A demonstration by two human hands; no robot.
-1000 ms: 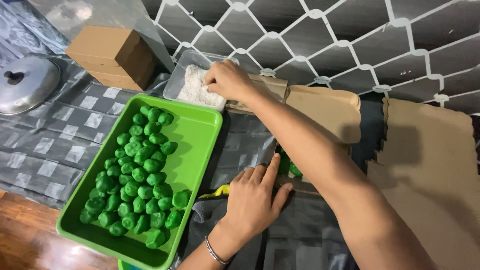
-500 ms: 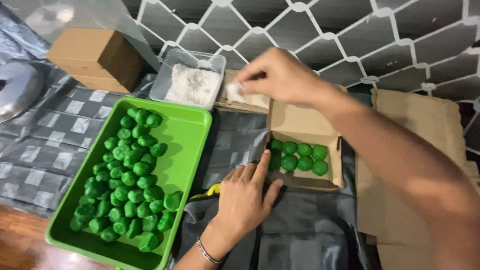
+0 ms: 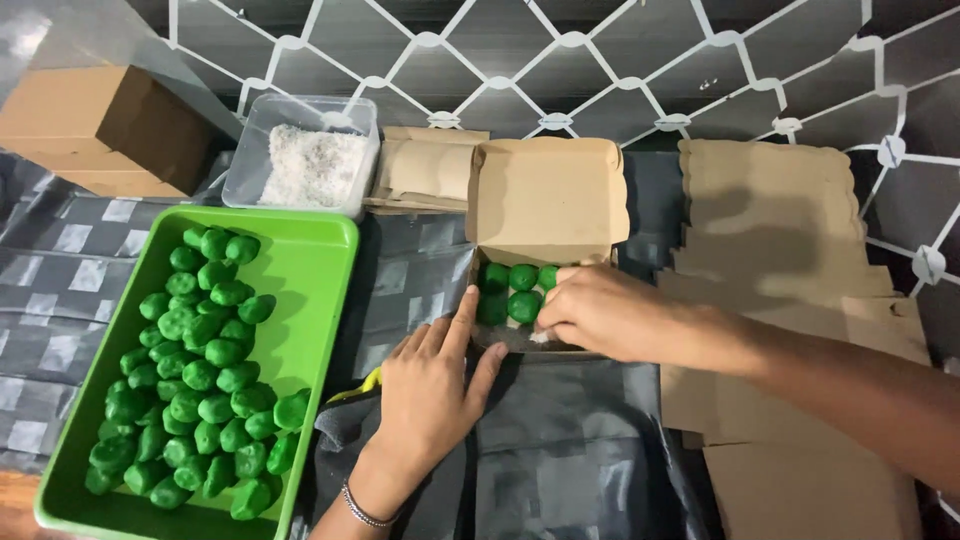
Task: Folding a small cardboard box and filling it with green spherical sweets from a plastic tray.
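Green dough balls [image 3: 512, 290] sit in a small open cardboard box [image 3: 545, 215] at the centre of the view, lid tipped up toward 12 o'clock; at least four balls are visible in the left part of the box, the rest hidden by the right hand [image 3: 600, 312]. That hand reaches in from 3 o'clock with fingers curled down over the balls and pinched together; something white shows at the fingertips, but whether they grip it cannot be told. The left hand [image 3: 432, 385] lies open and flat, palm down, at 7 o'clock of the box, forefinger touching the box's left wall. To do the step well, in my judgement, keep that flat hand braced against the wall so the light box does not slide, and work with the fingertips only, low over the balls, so the soft pieces are neither dented nor pushed out of their rows. At 10 o'clock of the box stands a clear plastic tub [image 3: 250, 165] holding white shreds [image 3: 312, 165]. At 9 o'clock lies a green tray [image 3: 320, 290] crowded with many more green balls [image 3: 200, 380]. A closed brown box [image 3: 105, 130] stands beyond the tray at 10 o'clock. Flat unfolded cartons [image 3: 770, 230] are stacked at 3 o'clock. All rest on a tabletop [image 3: 590, 450] covered in dark grey sheeting.
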